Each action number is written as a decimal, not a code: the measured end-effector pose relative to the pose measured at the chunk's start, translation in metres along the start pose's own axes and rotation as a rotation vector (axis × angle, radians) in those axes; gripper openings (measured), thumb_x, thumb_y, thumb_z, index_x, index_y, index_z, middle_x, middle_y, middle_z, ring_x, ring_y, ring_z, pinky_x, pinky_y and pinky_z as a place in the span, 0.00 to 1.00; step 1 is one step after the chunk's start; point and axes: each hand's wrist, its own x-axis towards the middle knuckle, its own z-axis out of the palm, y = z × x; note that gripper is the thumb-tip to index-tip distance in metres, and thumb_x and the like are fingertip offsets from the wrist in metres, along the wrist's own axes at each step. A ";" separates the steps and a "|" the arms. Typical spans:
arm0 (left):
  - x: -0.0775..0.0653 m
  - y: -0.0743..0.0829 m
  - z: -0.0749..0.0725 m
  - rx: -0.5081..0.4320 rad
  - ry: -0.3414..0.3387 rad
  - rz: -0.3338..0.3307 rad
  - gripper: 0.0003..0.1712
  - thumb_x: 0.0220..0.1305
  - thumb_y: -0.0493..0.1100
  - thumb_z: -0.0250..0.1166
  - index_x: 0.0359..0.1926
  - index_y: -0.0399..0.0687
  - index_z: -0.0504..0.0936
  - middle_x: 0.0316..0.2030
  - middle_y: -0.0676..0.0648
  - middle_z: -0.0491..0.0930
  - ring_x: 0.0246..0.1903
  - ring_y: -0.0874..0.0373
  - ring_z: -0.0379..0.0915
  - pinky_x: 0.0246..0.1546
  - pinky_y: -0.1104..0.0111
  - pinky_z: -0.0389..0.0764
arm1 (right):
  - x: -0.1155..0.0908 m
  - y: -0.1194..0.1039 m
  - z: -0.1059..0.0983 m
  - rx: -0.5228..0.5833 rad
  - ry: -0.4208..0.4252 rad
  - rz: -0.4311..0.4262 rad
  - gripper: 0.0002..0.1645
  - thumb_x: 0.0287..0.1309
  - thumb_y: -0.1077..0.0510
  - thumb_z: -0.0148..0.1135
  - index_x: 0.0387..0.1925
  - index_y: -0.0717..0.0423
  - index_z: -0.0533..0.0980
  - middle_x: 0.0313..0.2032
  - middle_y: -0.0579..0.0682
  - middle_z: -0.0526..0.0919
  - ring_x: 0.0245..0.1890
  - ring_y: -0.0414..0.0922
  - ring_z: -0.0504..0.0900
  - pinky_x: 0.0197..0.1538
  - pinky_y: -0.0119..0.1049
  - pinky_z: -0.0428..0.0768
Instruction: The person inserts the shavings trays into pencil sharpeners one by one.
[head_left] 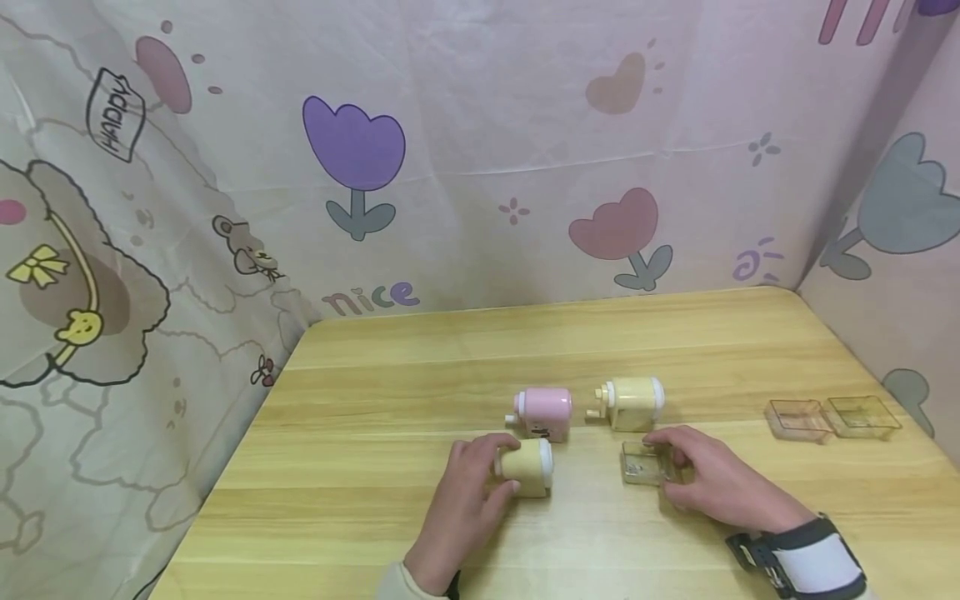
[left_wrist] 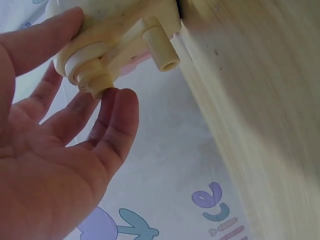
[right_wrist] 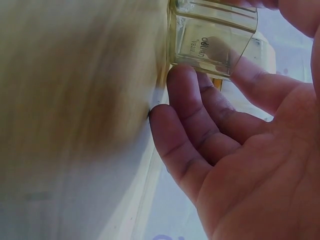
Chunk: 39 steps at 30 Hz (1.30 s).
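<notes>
My left hand (head_left: 468,483) grips a yellow hand-crank pencil sharpener (head_left: 528,468) from its left side, on the near part of the table. In the left wrist view, the crank handle (left_wrist: 162,50) points down and the thumb lies along the sharpener's body. To the right, my right hand (head_left: 708,479) pinches a clear yellowish shavings drawer (head_left: 637,468) at its right end. That drawer (right_wrist: 215,42) shows lettering through its wall in the right wrist view, low beside the tabletop. Behind the hands stand a pink sharpener (head_left: 549,408) and a second yellow sharpener (head_left: 633,402).
Two more see-through drawers, one pinkish (head_left: 798,421) and one yellowish (head_left: 862,417), lie side by side near the right table edge. A printed curtain (head_left: 480,167) hangs behind the wooden table (head_left: 375,400) and along both sides.
</notes>
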 end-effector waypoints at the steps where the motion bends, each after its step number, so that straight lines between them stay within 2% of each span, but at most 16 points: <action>1: 0.000 0.000 0.001 0.002 0.000 -0.004 0.28 0.54 0.43 0.69 0.56 0.61 0.72 0.56 0.59 0.74 0.46 0.62 0.62 0.43 0.67 0.73 | 0.000 0.000 0.000 -0.001 -0.001 -0.007 0.36 0.42 0.57 0.70 0.58 0.53 0.71 0.45 0.43 0.74 0.38 0.40 0.70 0.39 0.35 0.74; 7: 0.000 0.000 0.004 0.024 0.011 -0.005 0.29 0.53 0.43 0.70 0.57 0.61 0.72 0.56 0.57 0.74 0.45 0.61 0.62 0.41 0.67 0.72 | 0.002 0.000 -0.001 -0.001 0.001 -0.020 0.37 0.42 0.57 0.70 0.58 0.54 0.71 0.46 0.43 0.75 0.38 0.40 0.70 0.40 0.36 0.74; 12: -0.001 0.001 0.004 0.034 -0.022 -0.018 0.30 0.54 0.47 0.69 0.58 0.61 0.70 0.56 0.58 0.73 0.45 0.61 0.62 0.44 0.65 0.72 | 0.002 0.001 0.001 -0.001 -0.006 -0.004 0.37 0.41 0.57 0.70 0.58 0.53 0.72 0.45 0.43 0.75 0.38 0.39 0.70 0.40 0.35 0.75; 15: -0.002 0.002 0.003 0.024 -0.046 -0.030 0.31 0.54 0.49 0.68 0.59 0.60 0.69 0.57 0.58 0.72 0.48 0.61 0.63 0.49 0.62 0.72 | 0.002 0.001 0.002 0.000 -0.009 -0.008 0.37 0.40 0.58 0.70 0.57 0.52 0.72 0.45 0.43 0.75 0.38 0.40 0.70 0.40 0.35 0.75; 19: -0.002 0.003 0.004 -0.012 -0.042 -0.030 0.36 0.54 0.47 0.68 0.64 0.60 0.66 0.60 0.57 0.70 0.54 0.58 0.63 0.53 0.59 0.71 | 0.002 0.000 0.001 0.004 -0.014 -0.008 0.37 0.40 0.57 0.71 0.57 0.52 0.72 0.45 0.43 0.74 0.39 0.40 0.70 0.40 0.35 0.75; 23: -0.001 0.003 0.006 -0.027 -0.030 0.016 0.40 0.55 0.43 0.67 0.69 0.62 0.63 0.63 0.55 0.67 0.59 0.55 0.62 0.57 0.55 0.70 | 0.002 -0.001 0.002 0.010 -0.016 -0.018 0.37 0.40 0.55 0.72 0.57 0.51 0.72 0.46 0.42 0.75 0.39 0.39 0.71 0.42 0.36 0.76; 26: -0.002 0.003 0.009 -0.003 -0.033 0.051 0.38 0.57 0.41 0.66 0.68 0.63 0.65 0.63 0.53 0.68 0.59 0.53 0.64 0.56 0.55 0.71 | 0.001 -0.001 0.004 0.031 -0.014 -0.028 0.38 0.40 0.56 0.72 0.58 0.51 0.72 0.47 0.43 0.75 0.40 0.39 0.72 0.42 0.36 0.76; 31: -0.003 0.002 0.011 0.033 -0.042 0.073 0.35 0.60 0.41 0.65 0.68 0.63 0.66 0.63 0.49 0.69 0.58 0.53 0.66 0.54 0.58 0.73 | 0.001 -0.004 0.008 0.083 0.001 -0.040 0.37 0.41 0.55 0.73 0.56 0.51 0.72 0.45 0.43 0.75 0.39 0.39 0.72 0.42 0.35 0.76; 39: -0.003 0.004 0.009 0.039 -0.070 0.039 0.36 0.60 0.42 0.65 0.68 0.65 0.65 0.64 0.50 0.68 0.58 0.53 0.67 0.55 0.59 0.72 | 0.003 -0.007 0.010 0.091 0.011 -0.104 0.36 0.44 0.50 0.73 0.57 0.51 0.72 0.45 0.43 0.75 0.40 0.37 0.72 0.42 0.36 0.77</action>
